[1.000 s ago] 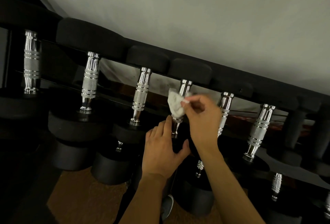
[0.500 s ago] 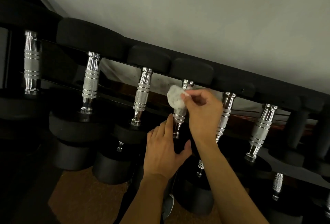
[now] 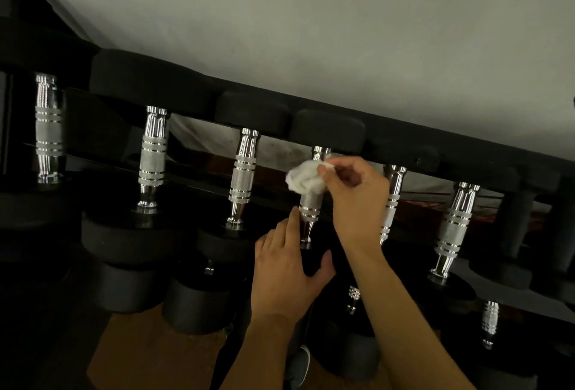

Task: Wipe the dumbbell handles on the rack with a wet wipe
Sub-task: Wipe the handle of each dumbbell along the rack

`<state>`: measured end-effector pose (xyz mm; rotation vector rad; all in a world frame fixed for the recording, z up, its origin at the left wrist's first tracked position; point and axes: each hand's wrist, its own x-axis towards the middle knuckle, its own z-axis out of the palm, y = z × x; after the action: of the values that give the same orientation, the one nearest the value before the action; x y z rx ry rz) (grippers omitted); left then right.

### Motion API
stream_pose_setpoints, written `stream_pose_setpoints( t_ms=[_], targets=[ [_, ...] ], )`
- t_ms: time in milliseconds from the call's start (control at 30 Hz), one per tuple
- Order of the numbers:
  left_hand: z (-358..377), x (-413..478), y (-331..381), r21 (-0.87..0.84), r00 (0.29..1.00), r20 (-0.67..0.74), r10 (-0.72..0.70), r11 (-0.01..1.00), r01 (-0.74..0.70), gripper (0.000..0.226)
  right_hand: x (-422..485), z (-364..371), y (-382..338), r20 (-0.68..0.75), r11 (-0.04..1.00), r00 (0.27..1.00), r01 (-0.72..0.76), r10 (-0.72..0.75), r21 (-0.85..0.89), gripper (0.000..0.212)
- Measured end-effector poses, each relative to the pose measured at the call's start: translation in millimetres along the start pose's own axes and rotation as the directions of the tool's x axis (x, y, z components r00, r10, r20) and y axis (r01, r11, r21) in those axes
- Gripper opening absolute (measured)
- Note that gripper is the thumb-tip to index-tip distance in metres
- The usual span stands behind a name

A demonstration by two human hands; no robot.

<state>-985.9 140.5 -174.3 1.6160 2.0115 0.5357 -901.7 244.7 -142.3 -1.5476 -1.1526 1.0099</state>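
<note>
Currently the right hand (image 3: 354,200) is pinching the wet wipe (image 3: 303,179) against the top of the fourth handle (image 3: 309,207) on the rack (image 3: 485,158), while the left hand (image 3: 286,277), fingers (image 3: 293,221) loosely straight, is resting just below. Which of the other handles (image 3: 241,176) are done, I cannot tell.

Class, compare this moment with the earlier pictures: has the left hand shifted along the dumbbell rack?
No. The left hand still lies just below the chrome handle under the wet wipe, forefinger beside its base.
</note>
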Motion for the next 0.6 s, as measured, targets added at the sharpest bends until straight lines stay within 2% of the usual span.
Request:
stream_pose_setpoints(
  t_ms=[67,167,233,367,500,600],
  targets=[
    [-1,1,0,-0.009,1.000,0.001,0.004,1.000,-0.004,0.079,1,1,0,0.020,0.997,0.999,0.050,-0.049,-0.064,0.017],
    [0,0,-2,-0.015,1.000,0.013,-0.002,1.000,0.002,0.078,-22,-8,11,0.149,0.952,0.980,0.167,-0.132,-0.256,0.011],
    [0,0,-2,-0.034,1.000,0.025,0.004,0.999,-0.004,0.078,-41,-15,21,0.231,0.931,0.965,0.193,-0.123,-0.309,0.011],
    [-4,-1,-4,-0.140,0.998,0.068,-0.007,0.990,0.016,0.099,-59,-20,34,0.298,0.921,0.955,0.129,-0.015,-0.367,0.012],
    [-3,-2,-5,-0.134,0.999,0.054,0.004,0.991,0.004,0.104,-54,-21,29,0.298,0.943,0.948,-0.006,0.111,-0.333,0.011],
    [-2,-2,-3,-0.139,0.999,0.044,0.024,0.990,-0.018,0.102,-49,-21,21,0.314,0.936,0.946,0.039,0.079,-0.350,0.010]
  ],
)
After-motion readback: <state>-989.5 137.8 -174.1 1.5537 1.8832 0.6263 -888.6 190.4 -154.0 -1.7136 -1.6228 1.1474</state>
